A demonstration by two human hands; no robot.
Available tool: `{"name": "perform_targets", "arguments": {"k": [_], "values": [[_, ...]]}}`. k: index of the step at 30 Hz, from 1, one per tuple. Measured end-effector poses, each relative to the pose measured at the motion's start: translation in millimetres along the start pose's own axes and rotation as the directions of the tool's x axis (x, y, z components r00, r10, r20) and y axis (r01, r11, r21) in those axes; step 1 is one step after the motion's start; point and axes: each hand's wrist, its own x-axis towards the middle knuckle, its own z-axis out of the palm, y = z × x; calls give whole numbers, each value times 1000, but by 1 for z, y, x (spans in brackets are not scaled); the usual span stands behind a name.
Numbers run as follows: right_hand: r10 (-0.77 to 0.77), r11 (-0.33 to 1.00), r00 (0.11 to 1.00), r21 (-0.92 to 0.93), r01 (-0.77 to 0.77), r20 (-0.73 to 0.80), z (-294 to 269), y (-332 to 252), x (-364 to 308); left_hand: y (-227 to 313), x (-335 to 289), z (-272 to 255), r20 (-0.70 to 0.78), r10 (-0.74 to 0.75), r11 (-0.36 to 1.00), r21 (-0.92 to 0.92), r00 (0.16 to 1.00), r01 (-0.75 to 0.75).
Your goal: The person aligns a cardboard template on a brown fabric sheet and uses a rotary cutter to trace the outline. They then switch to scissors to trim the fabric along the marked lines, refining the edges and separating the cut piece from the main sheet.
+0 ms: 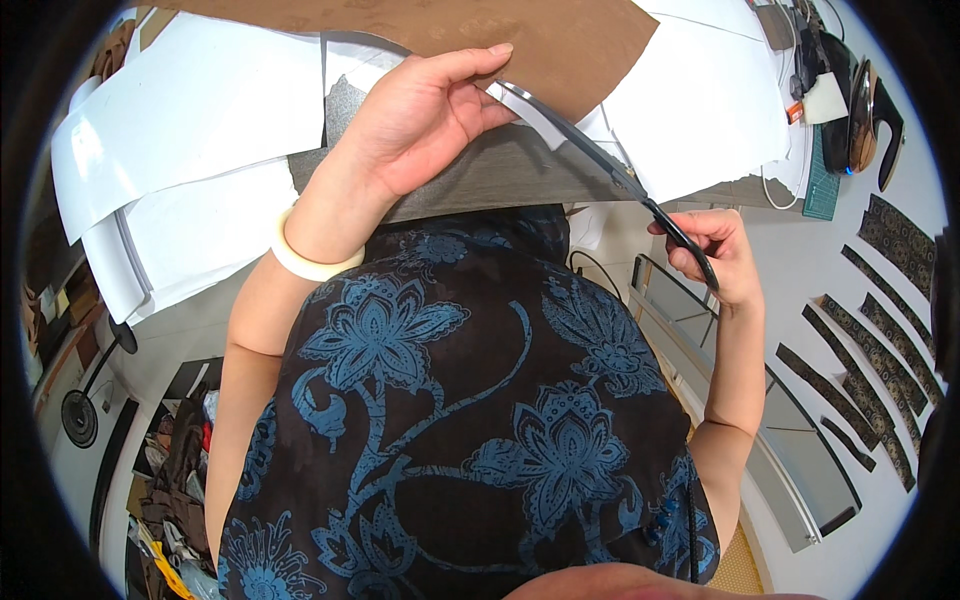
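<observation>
A sheet of brown fabric (540, 40) with a faint pattern lies at the far side of the table. My left hand (425, 125), wearing a pale bangle on its wrist, pinches the fabric's near edge, thumb on top and fingers underneath. In my right hand (720, 255) is a pair of long dark scissors (625, 178), gripped by the handles. Their blades slant up and left to the fabric's edge, with the tips close to my left fingers. Beside the blades shows a narrow white strip (535, 118); I cannot tell whether it is paper.
Large white paper sheets (200, 110) cover the table's left, and more white paper (700, 100) its right. The grey table edge (480, 180) runs before me. Dark patterned strips (840, 350) hang at far right. Bags and cloth (180, 470) are heaped at lower left.
</observation>
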Motion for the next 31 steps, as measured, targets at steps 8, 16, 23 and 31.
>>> {"name": "perform_targets", "arguments": {"k": [8,16,23,31], "values": [[-78,996,994,-54,74,-73,-12,6,-14,3,17,20,19,-11,999,47,1000,11],[-305,952,919,-54,301,-251,-20,36,-49,-6,54,69,-106,28,1000,9,994,-28],[-211,851,777,279,444,-593,73,77,-39,-36,112,104,-28,118,983,-141,993,-121],[-138,727,756,452,516,-640,127,73,16,-66,144,115,16,109,991,-85,994,-108]]}}
